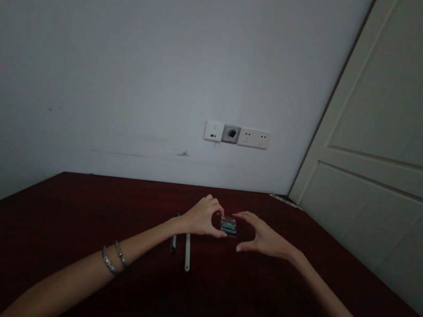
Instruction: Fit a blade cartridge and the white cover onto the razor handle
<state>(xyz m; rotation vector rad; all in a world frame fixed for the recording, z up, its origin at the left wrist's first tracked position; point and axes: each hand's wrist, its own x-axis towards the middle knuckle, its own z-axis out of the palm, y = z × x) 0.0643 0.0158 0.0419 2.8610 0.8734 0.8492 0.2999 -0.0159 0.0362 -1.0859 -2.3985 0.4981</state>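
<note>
A small, flat, clear case [229, 225] with green parts inside lies at the middle of the dark red table. My left hand [205, 217] grips its left side between thumb and curved forefinger. To the right of the case, my right hand [259, 235] is open, thumb and forefinger spread. Its forefinger tip comes close to the case's upper right corner; whether they touch I cannot tell. Below my left wrist lies a pale, narrow handle [188, 254] with a hole at its end. Beside it is a dark, slim item [173, 242], partly hidden by the wrist.
The dark red table [118, 208] runs back to a white wall [150, 61] with sockets and switch plates [253, 138]. A pale panelled door [391, 172] borders the table's right side. A thin printed strip [285, 201] lies at the far right corner.
</note>
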